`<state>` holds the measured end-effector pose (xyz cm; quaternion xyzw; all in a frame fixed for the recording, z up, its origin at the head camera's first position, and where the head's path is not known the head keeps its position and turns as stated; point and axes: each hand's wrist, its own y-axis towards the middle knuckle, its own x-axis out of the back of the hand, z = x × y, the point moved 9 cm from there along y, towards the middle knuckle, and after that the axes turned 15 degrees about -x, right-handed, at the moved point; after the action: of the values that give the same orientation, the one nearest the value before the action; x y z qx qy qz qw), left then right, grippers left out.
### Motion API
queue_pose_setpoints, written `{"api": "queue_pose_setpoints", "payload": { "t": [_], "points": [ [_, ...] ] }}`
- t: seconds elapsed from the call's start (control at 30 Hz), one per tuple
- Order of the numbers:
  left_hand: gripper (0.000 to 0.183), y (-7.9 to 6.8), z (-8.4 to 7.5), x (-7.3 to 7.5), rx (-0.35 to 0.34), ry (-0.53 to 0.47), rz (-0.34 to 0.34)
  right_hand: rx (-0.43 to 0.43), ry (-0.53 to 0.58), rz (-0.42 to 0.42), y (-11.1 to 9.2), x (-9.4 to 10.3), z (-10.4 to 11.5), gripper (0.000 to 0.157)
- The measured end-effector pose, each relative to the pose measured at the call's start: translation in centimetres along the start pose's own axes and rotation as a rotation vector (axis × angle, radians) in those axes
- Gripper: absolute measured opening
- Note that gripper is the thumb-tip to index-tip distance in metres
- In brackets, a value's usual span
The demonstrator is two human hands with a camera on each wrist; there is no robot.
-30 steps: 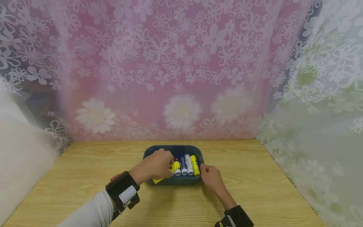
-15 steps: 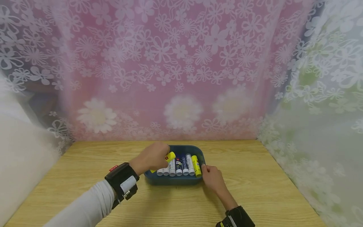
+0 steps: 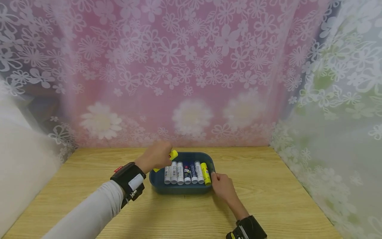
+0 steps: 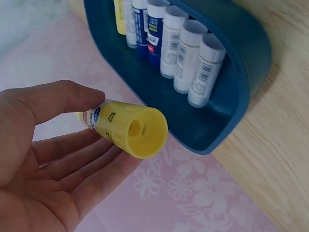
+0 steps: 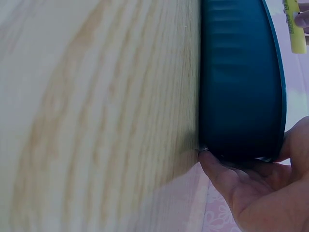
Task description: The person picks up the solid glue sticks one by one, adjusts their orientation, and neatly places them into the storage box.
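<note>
My left hand (image 3: 156,155) pinches a yellow glue stick (image 4: 118,123) between thumb and fingers, above the back left of a dark teal plastic tub (image 3: 180,190). In the left wrist view the stick's open-ended yellow base points toward the tub. Inside the tub several glue sticks lie side by side: white ones (image 3: 174,174) at the left, dark blue ones (image 3: 187,175) in the middle, another white one (image 3: 199,173), then a yellow one (image 3: 206,174) at the right. My right hand (image 3: 223,187) grips the tub's right end, thumb at the rim and fingers against the outside wall.
The tub stands near the back of a wooden table (image 3: 256,199). Behind it hangs a pink flowered curtain (image 3: 191,66), with pale flowered sheets (image 3: 337,149) at the sides. Inside the tub, bare floor shows left of the white sticks.
My left hand has risen from over the tub toward the back left, carrying the yellow glue stick. The white sticks at the left have come into sight. My right hand stays put.
</note>
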<state>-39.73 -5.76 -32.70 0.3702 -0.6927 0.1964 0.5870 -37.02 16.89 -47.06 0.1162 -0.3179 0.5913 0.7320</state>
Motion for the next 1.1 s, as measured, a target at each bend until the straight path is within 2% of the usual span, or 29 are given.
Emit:
{"api": "queue_pose_setpoints", "payload": {
  "t": [0.2,0.47,0.7,1.1],
  "points": [
    [0.017,0.3,1.6,-0.3,0.032,-0.025,-0.029,-0.005,-0.005,0.001,0.1,0.0,-0.1,0.045],
    [0.018,0.8,3.8,-1.3,0.135,-0.043,-0.029,-0.006,-0.012,-0.003,0.2,-0.1,-0.2,0.044],
    [0.024,0.9,5.0,-1.9,0.191,-0.039,-0.061,-0.004,-0.013,-0.016,0.2,-0.1,-0.1,0.045],
    [0.028,0.4,6.2,-3.6,0.23,-0.045,-0.083,-0.01,-0.008,-0.005,0.2,-0.1,-0.1,0.044]
  ]
}}
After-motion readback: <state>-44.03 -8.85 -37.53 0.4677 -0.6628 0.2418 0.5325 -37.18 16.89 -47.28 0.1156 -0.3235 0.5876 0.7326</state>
